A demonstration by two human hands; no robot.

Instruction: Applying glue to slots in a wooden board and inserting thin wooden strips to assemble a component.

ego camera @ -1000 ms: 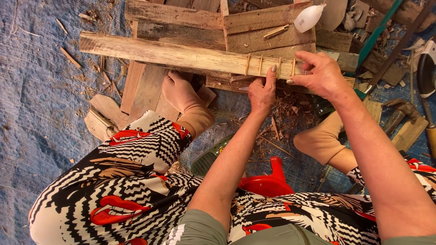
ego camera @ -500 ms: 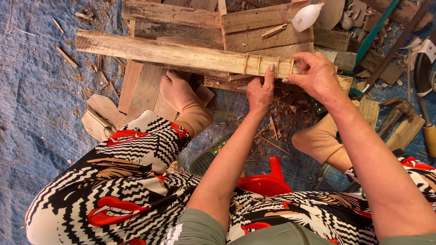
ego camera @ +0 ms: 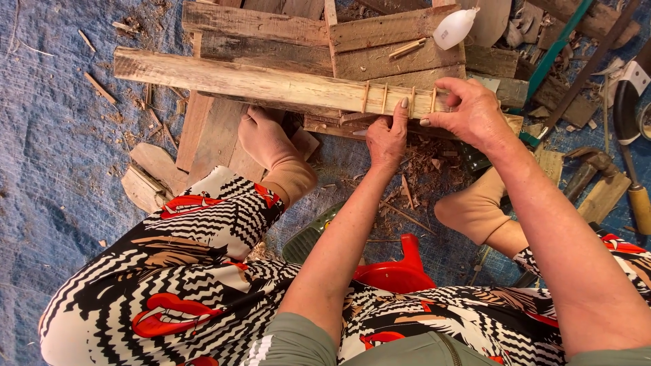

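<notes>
left hand (ego camera: 385, 139): fingertip pressing the rough wooden slat (ego camera: 271, 83) beside its thin sticks (ego camera: 384, 98)
right hand (ego camera: 468, 112): pinching one stick at the slat's end
advice: likely keep sticks evenly spaced, slat pinned

Olive-green short sleeves (ego camera: 298, 339); trousers (ego camera: 169, 271) in black-and-white zigzag print with red lips; tan socks (ego camera: 278, 152); bare forearms.

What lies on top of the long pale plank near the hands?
Thin wooden sticks lie crosswise on the long pale plank; the right hand covers its end, the left hand touches its near edge.
</notes>
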